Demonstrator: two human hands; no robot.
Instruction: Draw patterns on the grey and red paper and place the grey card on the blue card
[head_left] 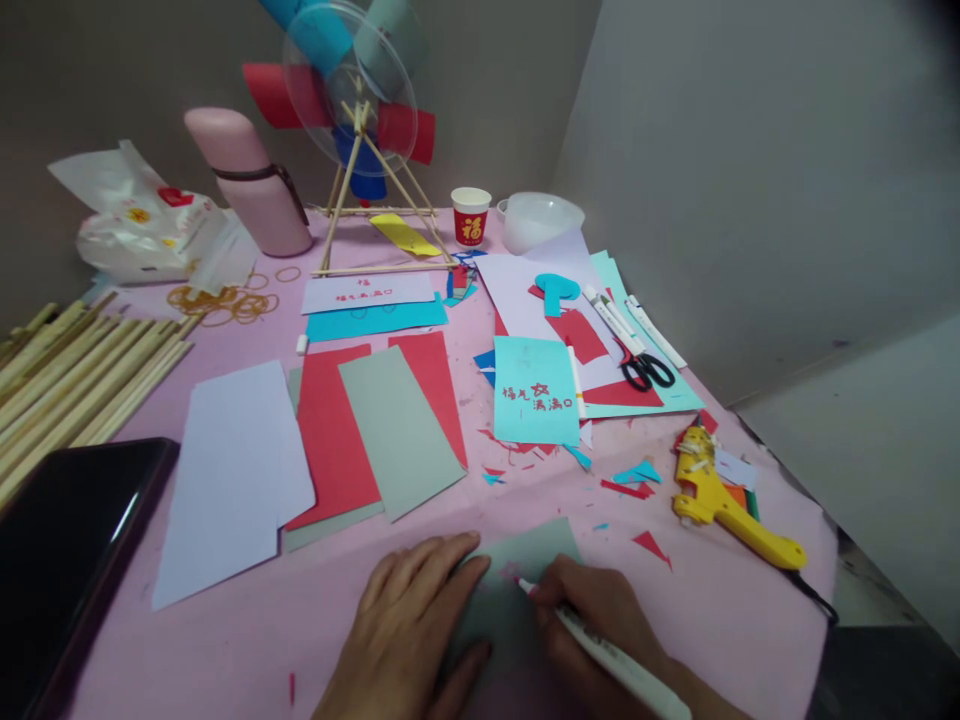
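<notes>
My left hand (409,630) lies flat with fingers stretched out on a grey-green paper sheet (529,560) at the near edge of the pink table (225,640), pressing it down. My right hand (600,625) is closed around a white marker pen (607,655). The pen's tip touches the sheet beside a small red mark. Much of the sheet is hidden under both hands.
Red, grey and white paper sheets (360,440) lie in the middle, and a cyan card with red writing (534,392). Scissors (645,368) and pens lie at right, a yellow glue gun (724,505) nearer. Wooden sticks (75,375), a dark tablet (60,550), a pink flask (251,180) and a pinwheel model (352,90) stand left and behind.
</notes>
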